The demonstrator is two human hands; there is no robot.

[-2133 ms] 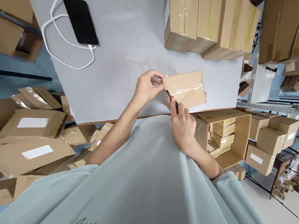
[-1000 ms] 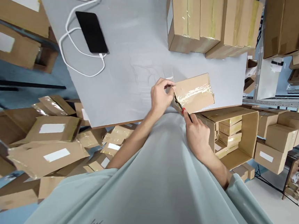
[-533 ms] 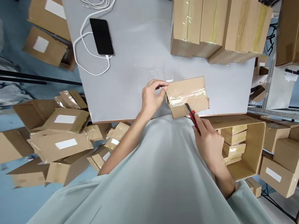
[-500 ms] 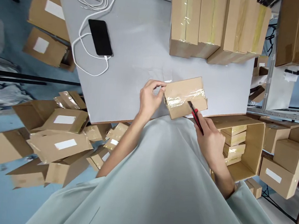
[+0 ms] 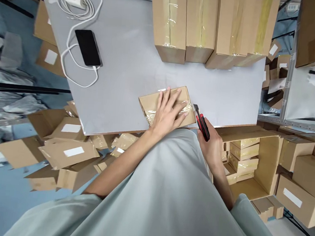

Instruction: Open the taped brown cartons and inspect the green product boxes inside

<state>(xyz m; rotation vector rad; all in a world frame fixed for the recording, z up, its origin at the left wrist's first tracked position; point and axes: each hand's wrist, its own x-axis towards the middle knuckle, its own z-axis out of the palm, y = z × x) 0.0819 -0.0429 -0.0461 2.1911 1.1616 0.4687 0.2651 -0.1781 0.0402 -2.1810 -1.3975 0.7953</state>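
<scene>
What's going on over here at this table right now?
A person's left hand lies spread on top of a small taped cardboard box, at the near edge of the table. The right hand grips a black and red utility knife, its blade close by the box's right end; whether they touch is hard to tell. Larger taped cartons stand farther back, and a phone with a white cable lies to the left.

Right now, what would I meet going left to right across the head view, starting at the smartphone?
Smartphone → small taped cardboard box under the left hand → red-and-black utility knife in the right hand → open carton holding small boxes → white-labelled box.
</scene>
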